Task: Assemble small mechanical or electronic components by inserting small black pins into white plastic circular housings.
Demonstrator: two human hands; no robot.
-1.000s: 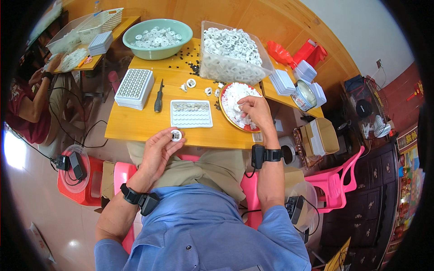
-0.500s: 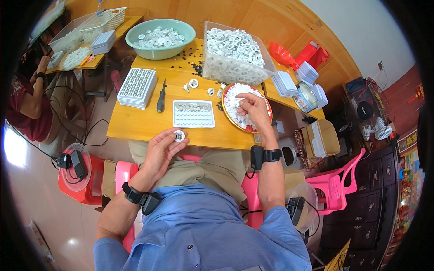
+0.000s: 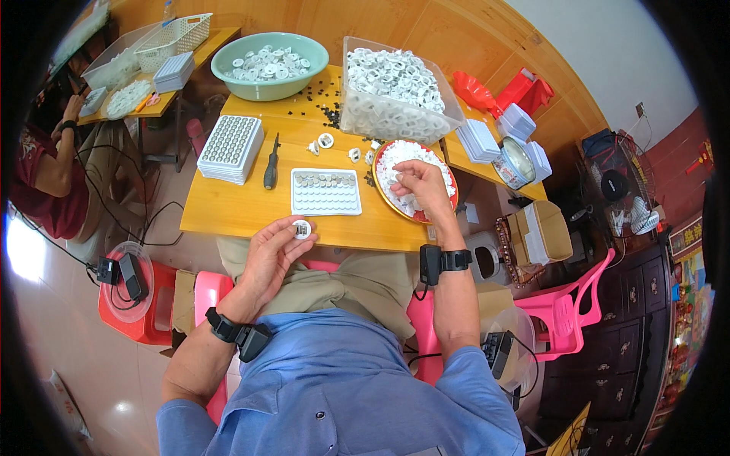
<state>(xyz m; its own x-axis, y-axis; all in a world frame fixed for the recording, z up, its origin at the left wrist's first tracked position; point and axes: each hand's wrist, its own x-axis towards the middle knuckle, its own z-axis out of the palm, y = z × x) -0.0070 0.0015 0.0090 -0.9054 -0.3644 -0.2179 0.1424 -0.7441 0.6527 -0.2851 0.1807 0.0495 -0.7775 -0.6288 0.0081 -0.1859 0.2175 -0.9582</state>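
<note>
My left hand [image 3: 275, 254] is closed, its fingertips gripping a round white plastic part [image 3: 303, 229] with dark slots in its face, just off the table's near edge. Over a red plate with a yellow rim [image 3: 455, 196], my right hand [image 3: 426, 190] pinches thumb and fingers together; whatever sits between them is too small to make out. Small white pieces [image 3: 411, 152] heap up on that plate. Between the hands lies a white compartment tray [image 3: 327, 212], its far rows holding small round silvery pieces [image 3: 325, 181].
A dark-handled screwdriver [image 3: 271, 171] lies beside a stack of filled trays [image 3: 226, 169]. Behind stand a green basin [image 3: 268, 90] of white discs and a clear bin [image 3: 395, 121] of white rings. Black bits [image 3: 331, 118] are scattered between. Another person's arm [image 3: 57, 163] shows at left.
My right hand has shifted slightly left and toward me above the plate, its fingertips still together. The left hand and its round part stay almost where they were.
</note>
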